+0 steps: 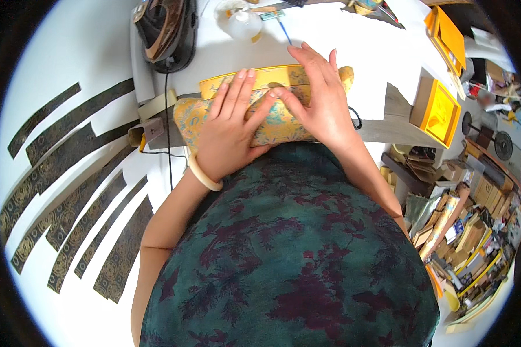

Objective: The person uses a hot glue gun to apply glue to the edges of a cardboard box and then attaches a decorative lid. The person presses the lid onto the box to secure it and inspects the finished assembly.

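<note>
A gold brocade cloth (188, 113) with a blue and pink pattern lies along the table edge right in front of me. Against its far side is a long yellow strip or box edge (263, 76), partly covered by my hands. My left hand (223, 133) rests flat on the brocade, its fingers stretched out to the strip. Across from it, my right hand (324, 107) has its fingers apart; the thumb reaches toward the left thumb, and the index finger extends beyond the strip. I see nothing gripped in either hand. The cloth under both palms is hidden.
An iron-like dark appliance (168, 34) stands at the far left, its black cord (168, 133) running down past the table edge. Beyond my hands are a translucent container (240, 23) and a blue-handled brush (285, 32). Yellow boxes (437, 110) stand right; dark patterned strips (78, 136) lie left.
</note>
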The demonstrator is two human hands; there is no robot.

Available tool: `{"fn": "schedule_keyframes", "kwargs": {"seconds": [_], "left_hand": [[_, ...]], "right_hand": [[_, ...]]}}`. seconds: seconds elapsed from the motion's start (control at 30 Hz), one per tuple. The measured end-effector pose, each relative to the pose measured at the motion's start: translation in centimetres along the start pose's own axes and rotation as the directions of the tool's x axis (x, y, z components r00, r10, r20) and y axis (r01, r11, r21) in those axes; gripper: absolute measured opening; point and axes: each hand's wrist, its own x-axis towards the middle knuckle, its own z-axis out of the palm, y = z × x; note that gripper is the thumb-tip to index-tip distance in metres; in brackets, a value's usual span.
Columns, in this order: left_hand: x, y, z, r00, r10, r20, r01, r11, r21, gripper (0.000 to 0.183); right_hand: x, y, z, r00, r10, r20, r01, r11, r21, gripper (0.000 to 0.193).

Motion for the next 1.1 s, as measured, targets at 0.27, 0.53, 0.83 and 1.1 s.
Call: {"fn": "schedule_keyframes", "kwargs": {"seconds": [0.27,0.53,0.83,1.1], "left_hand": [[-1.3,-1.4,-1.4,0.947,-0.15,-0.284,0.053,0.945,-0.324,0.104],[-5.1,-5.2,0.2,0.459,-0.886,0.058,0.429,0.164,-0.888,0.059],[-6.5,-7.7,3.2,0.553,-0.704,0.445,0.103,-0.472,-0.876,0.048],[-6.3,-6.4,3.2,0.372,-0.909,-0.187,0.299,0.309,-0.903,0.043]], "right_hand": [[-0.3,0.0,0.9,1.0,-0.016,0.006,0.016,1.0,-0.015,0.052],[-0.1,-0.1,0.9,1.0,-0.028,0.011,0.028,0.999,-0.037,0.048],[-0.3,-0.1,1.0,0.999,-0.037,0.019,0.039,0.996,-0.079,0.047],[-0.3,0.0,0.9,0.999,-0.039,0.024,0.04,0.995,-0.089,0.047]]}}
